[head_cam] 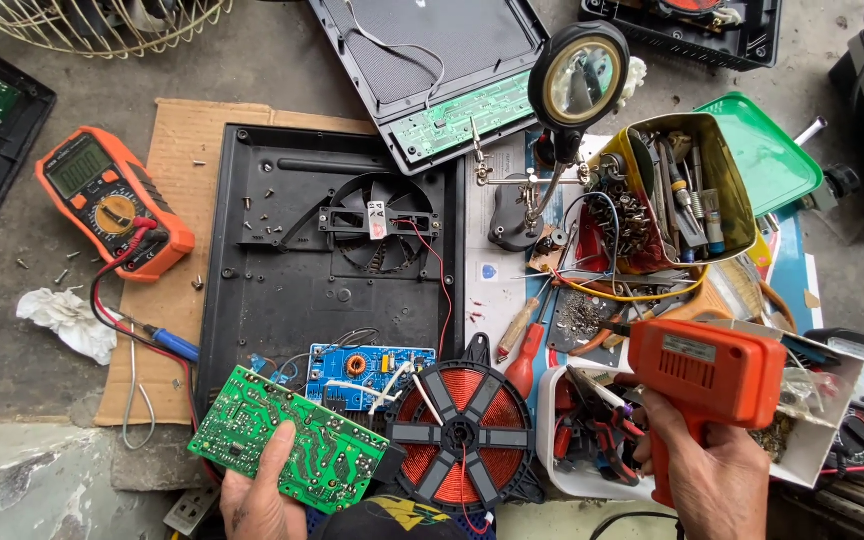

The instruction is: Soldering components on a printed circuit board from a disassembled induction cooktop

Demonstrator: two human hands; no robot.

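Seen from the head camera, the left hand (pixel 257 495) is closed on the near edge of a green circuit board (pixel 287 452), thumb laid across its solder side, holding it low at the near edge of the floor work area, just left of a copper induction coil (pixel 460 432). The board looks light and stiff but fragile: it is best gripped by its bare edges, as here, away from solder points and parts. Its long axis runs from upper left to lower right, tilted face-up toward the camera. The right hand (pixel 717 480) is wrapped tight round the grip of an orange soldering gun (pixel 707 375), whose body lies roughly level with the nose pointing left toward the coil; it seems heavier, rigid, and safe to hold only by the handle. Beyond the board, an open black appliance base (pixel 252 290) with a fan (pixel 384 222) rests on cardboard (pixel 177 150), a blue board (pixel 367 370) at its near edge. An orange multimeter (pixel 112 200) sits toward the left, a magnifier stand (pixel 580 80) and a tin of tools (pixel 677 190) toward the right.
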